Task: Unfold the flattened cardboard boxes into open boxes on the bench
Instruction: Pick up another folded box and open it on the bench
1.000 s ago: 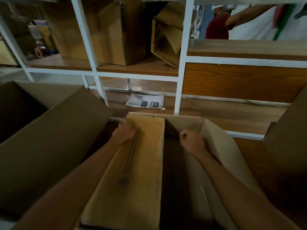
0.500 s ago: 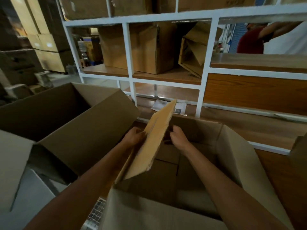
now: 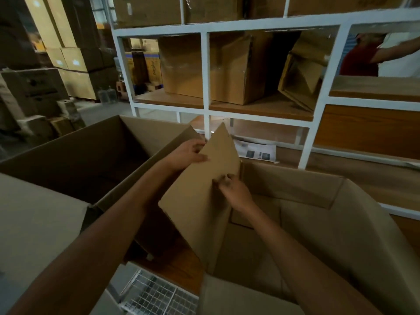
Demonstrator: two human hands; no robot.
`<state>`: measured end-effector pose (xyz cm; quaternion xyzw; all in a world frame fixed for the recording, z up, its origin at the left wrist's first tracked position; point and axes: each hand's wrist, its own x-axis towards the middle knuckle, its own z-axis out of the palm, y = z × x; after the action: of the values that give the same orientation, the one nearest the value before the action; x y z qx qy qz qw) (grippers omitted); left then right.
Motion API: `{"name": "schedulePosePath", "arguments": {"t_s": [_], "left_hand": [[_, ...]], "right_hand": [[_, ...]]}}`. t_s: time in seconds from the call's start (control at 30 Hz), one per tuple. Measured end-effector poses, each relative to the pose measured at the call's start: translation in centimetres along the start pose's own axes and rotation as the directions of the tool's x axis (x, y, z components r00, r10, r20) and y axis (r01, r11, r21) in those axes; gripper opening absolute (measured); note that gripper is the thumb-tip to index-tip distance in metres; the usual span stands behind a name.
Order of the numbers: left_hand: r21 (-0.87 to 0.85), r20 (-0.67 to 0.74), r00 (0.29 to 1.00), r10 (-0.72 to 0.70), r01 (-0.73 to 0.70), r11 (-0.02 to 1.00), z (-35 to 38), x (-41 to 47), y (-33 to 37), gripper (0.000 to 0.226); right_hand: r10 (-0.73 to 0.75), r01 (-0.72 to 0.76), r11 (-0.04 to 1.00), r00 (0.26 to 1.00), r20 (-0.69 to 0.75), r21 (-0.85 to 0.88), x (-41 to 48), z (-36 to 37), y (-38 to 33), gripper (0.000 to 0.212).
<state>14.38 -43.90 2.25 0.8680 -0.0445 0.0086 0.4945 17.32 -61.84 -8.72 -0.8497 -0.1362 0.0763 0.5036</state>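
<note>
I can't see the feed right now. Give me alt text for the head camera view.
Two bare hands, left hand and right hand, hold a raised brown cardboard side flap of an open brown cardboard box on a wooden bench. Another open cardboard box stands to the left, with a white-framed shelf of cartons behind.

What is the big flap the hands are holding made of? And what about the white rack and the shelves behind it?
The flap looks like brown cardboard: dull, stiff, with straight fold lines. Both the left hand and the right hand grip it. The white rack seems to be painted metal, smooth and thin-barred, though I can't be sure. The shelf looks like wood or a wood-look board, with grain streaks.
</note>
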Motion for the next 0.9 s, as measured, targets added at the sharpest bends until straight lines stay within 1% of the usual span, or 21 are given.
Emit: {"name": "schedulePosePath", "arguments": {"t_s": [0.03,0.07,0.1,0.17,0.2,0.27,0.33,0.37,0.4,0.47,0.5,0.57,0.6,0.63,0.67,0.7,0.77,0.8,0.83,0.9], "left_hand": [[0.036,0.022,0.999,-0.023,0.022,0.999,-0.8,0.6,-0.6,0.045],[0.101,0.034,0.998,-0.059,0.055,0.993,-1.6,1.2,-1.3,0.049],[0.192,0.027,0.996,-0.083,0.076,0.979,-2.2,1.7,-2.0,0.048],[0.417,0.020,0.987,-0.160,0.137,0.898,-2.8,2.5,-3.1,0.038],[0.491,0.048,0.975,-0.219,0.168,0.855,-2.9,2.8,-4.0,0.033],[0.571,0.107,0.942,-0.317,0.203,0.796,-2.0,3.8,-6.7,0.028],[0.500,0.115,0.910,-0.398,0.293,0.815,-0.7,4.8,-10.8,0.042],[0.464,0.117,0.913,-0.391,0.298,0.834,0.2,5.0,-12.7,0.050],[0.444,0.156,0.921,-0.358,0.258,0.858,1.2,5.0,-13.9,0.051],[0.451,0.271,0.907,-0.323,0.176,0.875,3.7,4.3,-15.8,0.041],[0.445,0.323,0.887,-0.329,0.165,0.880,4.9,4.0,-16.4,0.040],[0.454,0.454,0.824,-0.339,0.114,0.884,7.2,3.3,-17.1,0.040],[0.427,0.483,0.812,-0.327,0.108,0.898,8.2,3.1,-16.8,0.040],[0.363,0.484,0.822,-0.299,0.122,0.924,9.1,3.1,-16.4,0.038],[0.271,0.458,0.851,-0.257,0.141,0.952,10.1,3.1,-15.5,0.035],[0.172,0.402,0.892,-0.207,0.148,0.974,10.9,3.3,-14.5,0.033],[-0.006,0.259,0.948,-0.185,0.193,0.981,12.1,4.0,-12.1,0.036],[-0.044,0.213,0.954,-0.213,0.227,0.973,12.6,4.5,-11.3,0.036],[-0.041,0.187,0.956,-0.224,0.236,0.971,13.0,4.8,-10.4,0.036],[0.065,0.166,0.961,-0.222,0.214,0.975,14.2,5.3,-9.9,0.040]], "right_hand": [[0.050,-0.050,0.999,0.999,-0.002,0.020,0.1,0.6,0.0,0.069],[0.094,-0.094,0.995,0.996,-0.002,0.037,0.2,1.2,0.1,0.075],[0.135,-0.135,0.989,0.991,0.000,0.056,0.5,1.8,0.2,0.082],[0.206,-0.203,0.972,0.978,-0.014,0.118,1.2,3.1,0.6,0.100],[0.232,-0.226,0.963,0.973,-0.022,0.148,1.6,3.7,1.1,0.106],[0.248,-0.236,0.960,0.967,-0.066,0.153,2.3,4.9,1.7,0.107],[0.277,-0.256,0.955,0.951,-0.139,0.151,2.2,5.6,1.7,0.100],[0.308,-0.280,0.946,0.935,-0.176,0.164,2.1,5.8,1.8,0.099],[0.318,-0.287,0.943,0.925,-0.210,0.167,1.9,5.9,2.0,0.100],[0.327,-0.297,0.943,0.904,-0.274,0.149,1.7,6.0,2.9,0.102],[0.337,-0.309,0.941,0.891,-0.303,0.139,1.5,6.0,3.4,0.101],[0.364,-0.350,0.931,0.866,-0.343,0.105,1.1,6.0,3.7,0.094],[0.368,-0.370,0.927,0.856,-0.364,0.067,0.9,6.0,3.6,0.088],[0.348,-0.370,0.929,0.851,-0.393,0.022,0.9,6.0,3.6,0.082],[0.326,-0.361,0.932,0.849,-0.415,-0.007,0.7,6.0,3.4,0.075],[0.300,-0.338,0.941,0.852,-0.429,-0.014,0.5,6.1,3.3,0.067],[0.269,-0.284,0.958,0.876,-0.400,0.022,0.0,6.0,3.4,0.048],[0.261,-0.265,0.963,0.894,-0.365,0.039,-0.4,5.7,3.3,0.039],[0.240,-0.247,0.969,0.913,-0.330,0.022,-1.0,5.1,3.4,0.033],[0.204,-0.247,0.962,0.935,-0.289,-0.120,-2.2,3.4,3.9,0.026]]}}
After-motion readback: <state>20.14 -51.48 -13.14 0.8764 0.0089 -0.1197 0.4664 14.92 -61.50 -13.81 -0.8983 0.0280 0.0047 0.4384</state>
